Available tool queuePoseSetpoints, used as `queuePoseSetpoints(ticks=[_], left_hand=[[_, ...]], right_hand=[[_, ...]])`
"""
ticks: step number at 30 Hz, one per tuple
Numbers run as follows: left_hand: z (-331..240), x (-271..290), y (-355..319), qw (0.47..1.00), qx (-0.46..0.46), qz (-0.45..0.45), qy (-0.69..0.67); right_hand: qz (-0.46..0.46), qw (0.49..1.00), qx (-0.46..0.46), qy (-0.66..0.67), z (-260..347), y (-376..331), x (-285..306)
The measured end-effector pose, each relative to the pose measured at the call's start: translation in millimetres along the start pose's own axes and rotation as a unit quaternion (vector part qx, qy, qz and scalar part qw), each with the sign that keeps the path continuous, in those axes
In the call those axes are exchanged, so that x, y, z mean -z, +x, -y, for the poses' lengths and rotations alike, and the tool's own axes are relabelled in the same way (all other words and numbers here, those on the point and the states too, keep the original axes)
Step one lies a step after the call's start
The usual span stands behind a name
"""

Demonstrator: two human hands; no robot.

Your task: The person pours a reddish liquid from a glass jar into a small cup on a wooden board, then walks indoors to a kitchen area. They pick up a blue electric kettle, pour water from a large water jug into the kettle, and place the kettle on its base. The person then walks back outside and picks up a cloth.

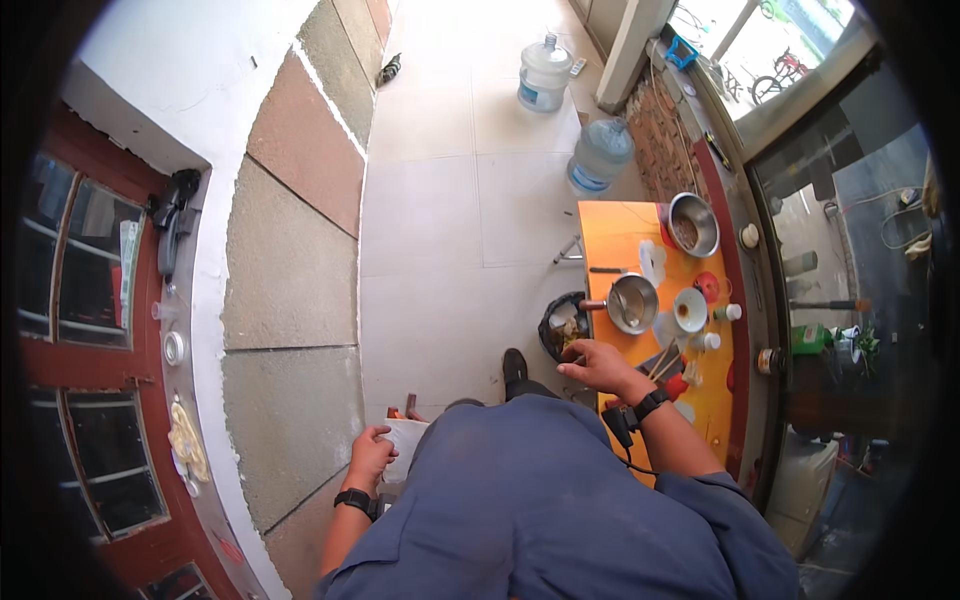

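My right hand (606, 367) hangs at the left edge of the orange table (612, 235), just over a black-lined bin (549, 338) with scraps in it. Its fingers are bent together; whatever may be between them does not show. Beside it on the table is a steel saucepan (634, 306) with a brown handle and a utensil inside. Low on the left, my left hand (371, 455) has loosely bent fingers, apart at the tips, beside a flat white thing (403, 436). No held object shows in that hand.
A steel bowl (708, 228), white bowl (689, 310), knife (607, 270), chopsticks (661, 362) and small bottles (708, 341) crowd the table. Two large water jugs (545, 74) stand on the tiled floor ahead. A wall (290, 290) runs along my left; a window lies right.
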State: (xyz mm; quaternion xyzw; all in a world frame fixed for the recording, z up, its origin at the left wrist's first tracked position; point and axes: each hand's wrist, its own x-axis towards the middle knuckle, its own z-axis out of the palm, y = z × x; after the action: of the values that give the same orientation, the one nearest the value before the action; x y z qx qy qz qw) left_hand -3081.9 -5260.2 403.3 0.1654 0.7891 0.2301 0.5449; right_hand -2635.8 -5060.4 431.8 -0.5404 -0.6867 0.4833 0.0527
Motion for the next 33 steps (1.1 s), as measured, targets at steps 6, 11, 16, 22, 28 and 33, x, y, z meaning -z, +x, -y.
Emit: queuePoseSetpoints(ticks=[6, 11, 16, 22, 28, 33], left_hand=[[-97, 4, 58, 0.999, 0.030, -0.010, -0.015], [-164, 24, 162, 0.999, 0.038, 0.002, -0.013], [-296, 55, 260, 1.000, 0.007, -0.001, -0.021], [-483, 85, 365, 0.999, -0.036, 0.030, 0.000], [-631, 67, 473, 0.997, -0.064, 0.048, 0.008], [-728, 52, 538, 0.998, -0.062, 0.021, 0.008]], right_hand=[[0.039, 0.998, 0.028, -0.036, 28, 142, 70], [0.018, 0.999, -0.036, -0.006, 46, 264, 102], [-0.039, 0.983, -0.157, 0.081, 22, 365, 143], [-0.065, 0.914, -0.305, 0.259, 49, 441, 208], [-0.025, 0.895, -0.335, 0.292, 41, 553, 254], [-0.034, 0.898, -0.317, 0.303, 49, 690, 326]])
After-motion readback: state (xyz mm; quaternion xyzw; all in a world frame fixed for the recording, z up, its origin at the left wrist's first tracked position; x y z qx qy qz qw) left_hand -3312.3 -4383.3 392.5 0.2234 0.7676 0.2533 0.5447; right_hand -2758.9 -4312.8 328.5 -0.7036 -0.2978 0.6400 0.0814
